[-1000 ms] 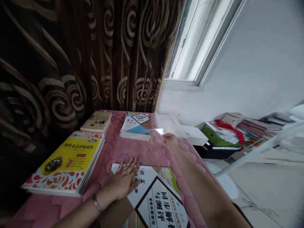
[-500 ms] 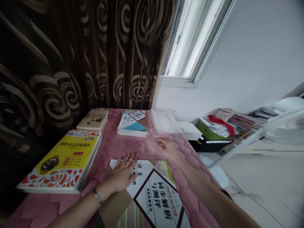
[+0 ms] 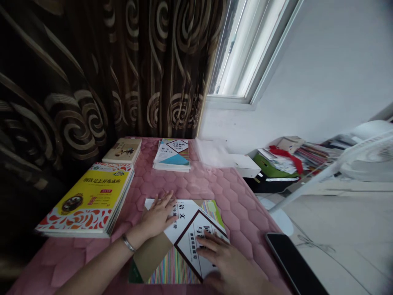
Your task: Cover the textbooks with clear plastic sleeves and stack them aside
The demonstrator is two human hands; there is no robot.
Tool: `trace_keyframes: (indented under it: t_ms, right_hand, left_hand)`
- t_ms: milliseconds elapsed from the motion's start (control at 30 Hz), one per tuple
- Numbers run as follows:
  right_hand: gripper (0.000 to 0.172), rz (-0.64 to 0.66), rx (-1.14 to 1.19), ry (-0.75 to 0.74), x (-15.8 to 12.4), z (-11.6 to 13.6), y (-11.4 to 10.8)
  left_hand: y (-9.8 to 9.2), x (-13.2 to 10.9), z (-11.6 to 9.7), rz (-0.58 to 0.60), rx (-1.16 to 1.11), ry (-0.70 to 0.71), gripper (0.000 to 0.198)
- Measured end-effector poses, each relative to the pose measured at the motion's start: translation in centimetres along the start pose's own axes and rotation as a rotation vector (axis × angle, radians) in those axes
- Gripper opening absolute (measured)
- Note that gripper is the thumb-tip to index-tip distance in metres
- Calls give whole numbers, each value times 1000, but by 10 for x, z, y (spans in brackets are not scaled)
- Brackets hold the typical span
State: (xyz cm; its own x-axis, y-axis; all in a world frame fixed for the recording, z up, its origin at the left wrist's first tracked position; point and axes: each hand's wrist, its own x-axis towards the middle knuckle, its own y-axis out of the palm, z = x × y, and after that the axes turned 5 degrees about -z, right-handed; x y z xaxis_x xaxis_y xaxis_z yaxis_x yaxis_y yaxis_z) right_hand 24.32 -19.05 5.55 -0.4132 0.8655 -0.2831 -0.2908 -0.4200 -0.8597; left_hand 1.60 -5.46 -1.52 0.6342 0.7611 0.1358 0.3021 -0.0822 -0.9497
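A workbook point(image 3: 187, 241) with a white, brown and striped cover lies sideways in front of me. My left hand point(image 3: 158, 217), with a silver bracelet on the wrist, rests flat on its upper left part, fingers stretched out. Spread over the lower right of the cover is my right hand point(image 3: 224, 260), which hides some of the printed title. Beyond the workbook, a clear plastic sheet or cover point(image 3: 211, 153) lies at the far right of the table; its exact shape is hard to make out.
A pile of books with a yellow one point(image 3: 92, 192) on top stands left, a tan book point(image 3: 123, 150) behind it. More workbooks point(image 3: 172, 155) sit at the back. A phone point(image 3: 294, 262) lies at the right edge of the pink padded table point(image 3: 239, 205). A white fan point(image 3: 362, 151) stands right.
My right hand has come back from beside the clear plastic onto the workbook's cover. My left hand stays on the workbook. The phone at the right edge now shows.
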Motion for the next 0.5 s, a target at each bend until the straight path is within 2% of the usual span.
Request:
trace_keyframes:
  t_ms: [100,167,233,333,400,500]
  right_hand:
    - [60,-24,-17,-47,-1,-1,2]
    - [61,-49,-29,-76,-2,-4,7]
    - [62,-58,-38,-89,-3,-9,12]
    - [64,-33,-36,-86,-3,-14,15]
    - [64,-10,-34,-79,-2,-15,15]
    - [63,13,-29,-76,-1,-18,15]
  left_hand:
    - [-8,-21,-5,-17,-58,-41,45]
    - [-18,-42,-10,41,-117,-39,44]
    - [-30,-65,-17,167,-186,-9,51]
    - [-45,-93,-26,304,-266,10,73]
    - [-49,-104,-29,342,-306,9,82]
    - [-48,-110,-29,372,-313,-14,85]
